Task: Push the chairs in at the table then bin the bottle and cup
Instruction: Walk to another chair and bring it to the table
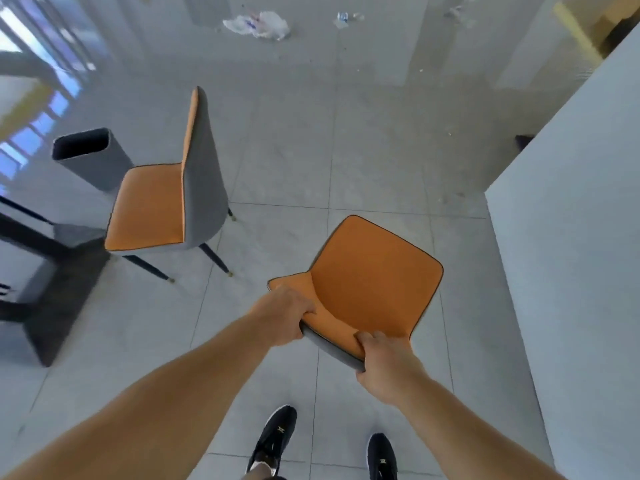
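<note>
An orange-and-grey chair (370,278) stands right in front of me, seen from above and behind its backrest. My left hand (285,315) grips the left part of the backrest's top edge. My right hand (386,362) grips its right part. A second chair (156,202) of the same kind stands to the left, its seat facing the glass table (24,216) at the left edge. A grey bin (90,157) stands open behind that chair. A small plastic bottle (342,17) lies on the floor far ahead. I see no cup that I can make out.
A white wall corner (568,209) juts in on the right, close to the held chair. A crumpled white plastic bag (259,25) and small scraps lie on the far floor. Grey tiles stretch between the two chairs. My dark shoes (277,434) show at the bottom.
</note>
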